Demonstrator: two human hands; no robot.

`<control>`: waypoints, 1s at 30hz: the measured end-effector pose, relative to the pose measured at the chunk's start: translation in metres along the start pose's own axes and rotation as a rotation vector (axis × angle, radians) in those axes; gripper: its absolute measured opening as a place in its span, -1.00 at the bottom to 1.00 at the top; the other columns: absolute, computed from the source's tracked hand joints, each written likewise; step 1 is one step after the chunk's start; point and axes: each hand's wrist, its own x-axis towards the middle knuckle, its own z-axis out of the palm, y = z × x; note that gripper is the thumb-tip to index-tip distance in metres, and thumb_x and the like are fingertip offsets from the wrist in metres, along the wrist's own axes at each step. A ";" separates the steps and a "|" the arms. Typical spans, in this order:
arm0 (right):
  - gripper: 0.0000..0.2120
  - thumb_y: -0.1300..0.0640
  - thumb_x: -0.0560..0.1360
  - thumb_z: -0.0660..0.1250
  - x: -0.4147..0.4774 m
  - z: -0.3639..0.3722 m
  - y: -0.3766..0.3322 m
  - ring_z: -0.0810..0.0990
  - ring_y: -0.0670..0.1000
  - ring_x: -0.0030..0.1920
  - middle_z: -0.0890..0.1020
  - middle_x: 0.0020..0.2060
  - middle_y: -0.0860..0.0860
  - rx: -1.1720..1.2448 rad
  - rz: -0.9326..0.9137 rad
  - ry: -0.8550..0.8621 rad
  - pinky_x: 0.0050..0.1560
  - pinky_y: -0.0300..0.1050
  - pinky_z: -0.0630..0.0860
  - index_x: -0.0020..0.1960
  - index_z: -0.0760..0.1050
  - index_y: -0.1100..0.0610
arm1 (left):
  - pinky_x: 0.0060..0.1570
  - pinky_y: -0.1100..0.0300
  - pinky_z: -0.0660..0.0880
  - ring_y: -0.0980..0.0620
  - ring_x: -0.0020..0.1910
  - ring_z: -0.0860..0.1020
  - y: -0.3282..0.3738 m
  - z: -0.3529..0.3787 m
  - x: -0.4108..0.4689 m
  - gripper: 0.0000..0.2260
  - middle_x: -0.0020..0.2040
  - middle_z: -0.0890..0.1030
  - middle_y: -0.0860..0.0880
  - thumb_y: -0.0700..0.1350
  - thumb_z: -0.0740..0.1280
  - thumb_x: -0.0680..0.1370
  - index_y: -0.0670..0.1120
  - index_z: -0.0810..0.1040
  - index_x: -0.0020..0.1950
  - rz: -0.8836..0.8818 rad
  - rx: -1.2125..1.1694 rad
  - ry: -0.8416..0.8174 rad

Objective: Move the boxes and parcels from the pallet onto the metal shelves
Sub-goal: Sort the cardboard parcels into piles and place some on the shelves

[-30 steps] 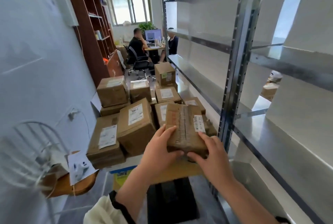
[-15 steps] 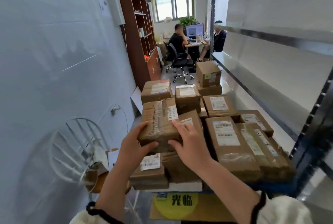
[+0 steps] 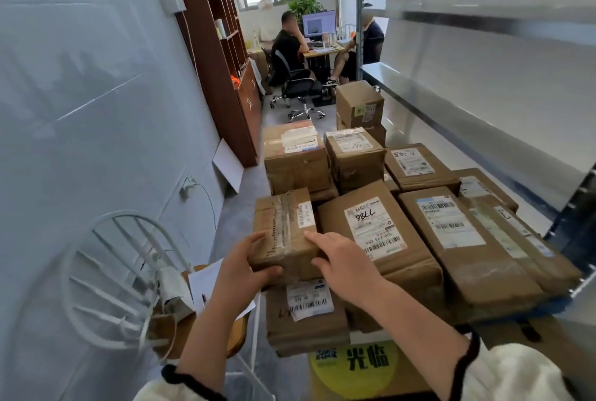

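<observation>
A small brown taped box [image 3: 283,226] is at the near-left of the pile, over a lower parcel with a white label [image 3: 308,302]. My left hand [image 3: 242,266] grips its near-left corner, thumb along the front face. My right hand [image 3: 346,266] holds its near-right corner, fingers lying on the top. Several brown parcels fill the pallet, among them a large one marked 786 [image 3: 380,239] right beside the held box. The pallet's blue edge [image 3: 516,313] shows at the right. The metal shelves [image 3: 451,103] run along the right side, bare where visible.
A white wire fan guard [image 3: 106,278] and a wooden stool [image 3: 238,333] stand close on my left. A tall wooden bookcase [image 3: 219,55] lines the left wall. Two people sit at a desk [image 3: 322,50] at the far end, behind an office chair [image 3: 296,87]. A yellow mat [image 3: 354,365] lies underfoot.
My view has swung left, away from the shelf upright toward the pile. Both hands carried the small taped box leftward and down to the pile's near-left corner.
</observation>
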 end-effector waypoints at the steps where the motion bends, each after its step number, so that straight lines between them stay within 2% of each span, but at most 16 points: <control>1: -0.53 0.10 0.55 0.24 0.001 0.001 0.001 0.44 -0.03 0.19 0.49 0.21 -0.02 -0.010 0.011 0.003 0.22 -0.10 0.42 0.44 0.24 -0.01 | -0.22 0.36 0.52 0.18 0.04 0.49 -0.004 0.000 0.003 -0.39 0.13 0.44 0.22 -0.14 0.57 0.31 0.31 0.37 0.17 0.004 0.005 -0.017; 4: -0.51 0.10 0.53 0.27 0.002 0.002 0.007 0.43 -0.03 0.21 0.49 0.23 -0.04 -0.053 0.032 0.003 0.25 -0.11 0.40 0.42 0.26 -0.03 | 0.03 0.12 0.54 0.13 0.10 0.46 -0.013 0.001 0.015 -0.33 0.19 0.39 0.15 -0.06 0.60 0.27 0.26 0.36 0.25 0.033 0.077 -0.046; 7: -0.50 0.08 0.50 0.31 0.000 0.002 0.012 0.42 -0.05 0.24 0.49 0.25 -0.05 -0.088 0.047 -0.008 0.30 -0.11 0.37 0.41 0.28 -0.04 | 0.08 0.16 0.49 0.19 0.10 0.41 -0.020 0.002 0.022 -0.27 0.21 0.30 0.17 0.01 0.61 0.23 0.33 0.31 0.26 0.042 0.108 -0.111; 12: -0.49 0.05 0.49 0.32 -0.004 0.006 0.013 0.44 -0.05 0.21 0.51 0.22 -0.05 -0.096 0.061 0.014 0.28 -0.09 0.38 0.41 0.29 -0.05 | -0.04 0.43 0.39 0.29 0.09 0.39 -0.025 0.000 0.024 -0.26 0.16 0.25 0.31 0.04 0.60 0.24 0.41 0.25 0.22 0.079 0.133 -0.185; 18: -0.51 0.03 0.49 0.32 -0.008 0.007 0.010 0.47 -0.04 0.13 0.55 0.13 -0.04 -0.108 0.077 0.046 0.23 -0.07 0.41 0.39 0.31 -0.02 | -0.15 0.42 0.44 0.32 0.06 0.40 -0.022 -0.007 0.022 -0.33 0.14 0.22 0.41 0.29 0.52 0.17 0.51 0.26 0.17 0.081 0.135 -0.234; 21: -0.50 0.01 0.50 0.31 -0.010 0.007 0.009 0.45 -0.02 0.20 0.54 0.19 -0.04 -0.120 0.084 0.049 0.29 -0.08 0.35 0.41 0.30 -0.03 | -0.14 0.40 0.44 0.31 0.07 0.40 -0.021 -0.007 0.021 -0.37 0.16 0.26 0.33 0.39 0.45 0.18 0.52 0.25 0.17 0.077 0.130 -0.234; 23: -0.49 0.00 0.51 0.29 -0.011 0.006 0.009 0.42 -0.02 0.24 0.52 0.23 -0.05 -0.142 0.075 0.038 0.31 -0.11 0.30 0.43 0.27 -0.03 | -0.12 0.38 0.44 0.29 0.07 0.40 -0.021 -0.006 0.020 -0.38 0.21 0.27 0.22 0.40 0.41 0.21 0.48 0.23 0.21 0.074 0.143 -0.232; 25: -0.47 -0.02 0.52 0.27 -0.013 0.005 0.008 0.40 -0.03 0.26 0.50 0.26 -0.05 -0.168 0.063 0.025 0.33 -0.12 0.26 0.44 0.23 -0.03 | -0.04 0.33 0.44 0.26 0.08 0.40 -0.021 -0.005 0.019 -0.31 0.29 0.27 0.15 0.37 0.38 0.27 0.37 0.20 0.33 0.062 0.153 -0.212; 27: -0.47 -0.02 0.52 0.26 -0.018 0.000 0.010 0.37 -0.04 0.29 0.48 0.28 -0.05 -0.188 0.071 0.029 0.34 -0.12 0.21 0.45 0.21 -0.03 | 0.07 0.20 0.43 0.16 0.16 0.40 -0.021 -0.003 0.020 -0.27 0.37 0.27 0.08 0.32 0.35 0.35 0.19 0.18 0.45 0.070 0.236 -0.121; 30: -0.50 -0.02 0.52 0.26 -0.029 -0.015 0.017 0.37 -0.08 0.30 0.49 0.27 -0.07 -0.241 0.094 0.063 0.38 -0.07 0.22 0.43 0.25 -0.04 | 0.10 0.10 0.39 0.02 0.28 0.37 -0.005 0.006 0.022 -0.34 0.37 0.31 0.03 0.19 0.37 0.44 0.06 0.22 0.47 0.204 0.437 0.057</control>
